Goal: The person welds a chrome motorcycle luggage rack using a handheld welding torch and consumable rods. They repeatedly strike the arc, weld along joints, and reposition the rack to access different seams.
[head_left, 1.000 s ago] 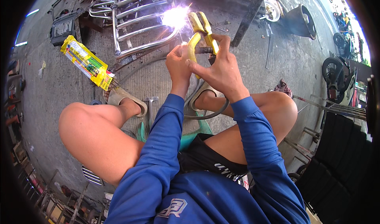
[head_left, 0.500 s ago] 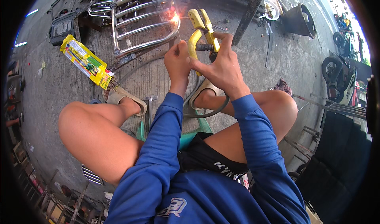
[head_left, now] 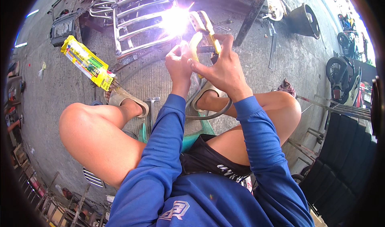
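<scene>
My right hand [head_left: 226,66] is closed around the yellow electrode holder [head_left: 204,26], whose jaws point away from me. A blinding white-violet arc glares just left of the jaws, at the right side of a shiny tubular metal rack [head_left: 138,16]. Close beside the holder, my left hand [head_left: 179,64] is pinched on a thin rod that rises toward the arc. The glare hides most of that rod and the spot on the rack where the arc burns.
A yellow packet [head_left: 86,62] of welding rods lies at left by my foot. A hammer [head_left: 152,106] lies between my feet, and a cable [head_left: 218,114] loops below my right hand. Farther off are a dark bucket [head_left: 305,21], a steel leg [head_left: 252,16] and a parked motorcycle [head_left: 339,74].
The small orange glow at the rack has flared into a large white-violet arc. My right hand and the holder have shifted slightly left; my left hand has barely moved.
</scene>
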### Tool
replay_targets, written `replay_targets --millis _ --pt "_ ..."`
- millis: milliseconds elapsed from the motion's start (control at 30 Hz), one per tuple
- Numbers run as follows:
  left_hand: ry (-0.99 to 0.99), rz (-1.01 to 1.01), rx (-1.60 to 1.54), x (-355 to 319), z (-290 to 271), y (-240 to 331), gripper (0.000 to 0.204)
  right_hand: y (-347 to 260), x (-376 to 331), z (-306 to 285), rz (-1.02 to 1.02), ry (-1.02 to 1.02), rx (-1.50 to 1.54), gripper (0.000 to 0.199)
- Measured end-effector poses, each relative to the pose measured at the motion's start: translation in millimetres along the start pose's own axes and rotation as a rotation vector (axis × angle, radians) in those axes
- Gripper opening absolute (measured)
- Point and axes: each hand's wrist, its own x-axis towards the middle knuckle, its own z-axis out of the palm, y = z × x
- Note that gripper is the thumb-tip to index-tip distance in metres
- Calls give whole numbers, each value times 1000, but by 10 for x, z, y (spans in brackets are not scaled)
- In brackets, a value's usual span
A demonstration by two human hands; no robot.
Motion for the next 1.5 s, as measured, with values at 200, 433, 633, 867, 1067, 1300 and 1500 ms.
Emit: replay_targets --millis 200,433,633,867,1067,1300,1500 --pt "34 2 50 -16 9 96 33 -22 -1 -6 -1 -1 32 89" --pt "59 9 125 7 -6 50 31 -47 18 8 -26 12 46 88" --pt "48 82 33 46 -43 -87 29 -68 22 -38 113 -80 1 86" --pt "42 2 121 68 -53 -99 39 -27 32 -14 68 -24 58 91" --pt "98 23 78 54 -12 -53 45 -16 16 -46 -32 13 25 88" --pt "33 -6 14 100 -90 -91 33 -22 12 -28 -33 24 -44 92" --pt "60 147 -119 58 -49 -123 24 -16 23 -2 -106 40 -30 90"
